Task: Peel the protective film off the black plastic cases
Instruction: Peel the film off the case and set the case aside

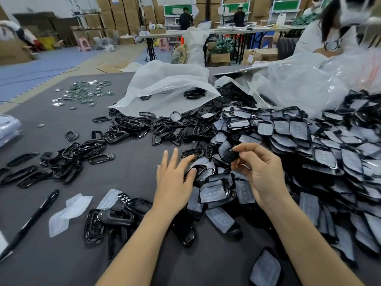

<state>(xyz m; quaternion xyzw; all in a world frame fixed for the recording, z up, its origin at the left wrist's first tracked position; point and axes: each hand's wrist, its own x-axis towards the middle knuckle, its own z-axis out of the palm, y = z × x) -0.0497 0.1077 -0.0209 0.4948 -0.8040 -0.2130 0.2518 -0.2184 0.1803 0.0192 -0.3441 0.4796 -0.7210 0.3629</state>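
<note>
Held case [230,155]: 1, small, black, over pile centre; film on it not discernible.
R hand [261,174]: pinches held case, thumb + fingertips.
L hand [174,178]: fingers straight, spread, grasping nothing; tips at pile edge.
Case pile [309,141]: uncountable; glossy black w/ whitish film; cut off at right.
Bare frames [72,157]: dozens, hollow loops, left.
Loose film [70,211]: approx 3 translucent pcs.
Pen [31,221]: 1, black.
Table [134,172]: dark grey cloth.

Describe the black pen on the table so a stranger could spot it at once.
Start at the grey table and go to its near left corner. Just left of the crumpled white film scraps lies the pen. It is the only long, straight black stick; the black cases nearby are stubby loops.
</note>
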